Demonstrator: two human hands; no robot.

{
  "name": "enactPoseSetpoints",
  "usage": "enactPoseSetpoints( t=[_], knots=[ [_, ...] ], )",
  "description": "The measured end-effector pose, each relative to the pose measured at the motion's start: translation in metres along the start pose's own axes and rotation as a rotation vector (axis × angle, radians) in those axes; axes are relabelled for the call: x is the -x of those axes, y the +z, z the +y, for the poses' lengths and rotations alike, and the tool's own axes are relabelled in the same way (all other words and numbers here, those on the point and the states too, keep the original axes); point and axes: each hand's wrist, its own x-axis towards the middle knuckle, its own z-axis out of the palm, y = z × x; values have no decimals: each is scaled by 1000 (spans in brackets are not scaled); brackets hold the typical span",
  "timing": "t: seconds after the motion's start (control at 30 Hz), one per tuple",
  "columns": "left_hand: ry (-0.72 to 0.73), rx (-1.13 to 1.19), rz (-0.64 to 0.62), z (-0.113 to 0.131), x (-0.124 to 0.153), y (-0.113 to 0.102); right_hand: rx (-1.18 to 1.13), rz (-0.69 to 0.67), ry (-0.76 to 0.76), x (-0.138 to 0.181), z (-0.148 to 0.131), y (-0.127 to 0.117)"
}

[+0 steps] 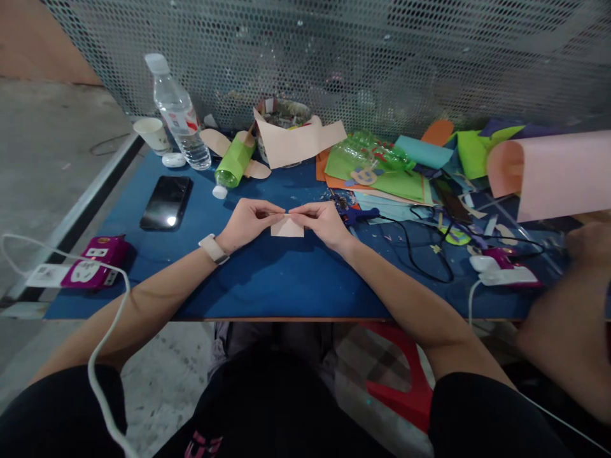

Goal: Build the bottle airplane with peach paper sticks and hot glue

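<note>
A small piece of pale peach paper (pixel 287 228) is held over the middle of the blue table (pixel 267 286). My left hand (pixel 245 224) pinches its upper left corner between thumb and fingers. At the upper right corner my right hand (pixel 327 222) grips it the same way, the fingertips of both hands nearly meeting along its top edge. Just beyond my right hand lies a blue glue gun (pixel 359 215) with a black cord. A green-wrapped bottle (pixel 236 159) with peach paper shapes on it lies behind my left hand.
On the left are a phone (pixel 167 202), a water bottle (pixel 179 117), a paper cup (pixel 151 135) and a purple power strip (pixel 98 262) with a white cable. Colored sheets (pixel 405 184) and scraps fill the right side. A co-worker's arm (pixel 573 318) reaches in, near a large pink sheet (pixel 566 175).
</note>
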Motion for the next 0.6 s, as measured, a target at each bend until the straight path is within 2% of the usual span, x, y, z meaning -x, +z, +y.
enactPoseSetpoints(
  t=[0.2,0.43,0.6],
  knots=[
    [-41,-47,-26,2,1,0,-20,13,-19,0,1,1],
    [-11,-38,19,1,0,0,-26,11,-29,2,-2,3],
    [-12,-23,29,1,1,1,-10,-43,10,3,-5,3]
  ],
)
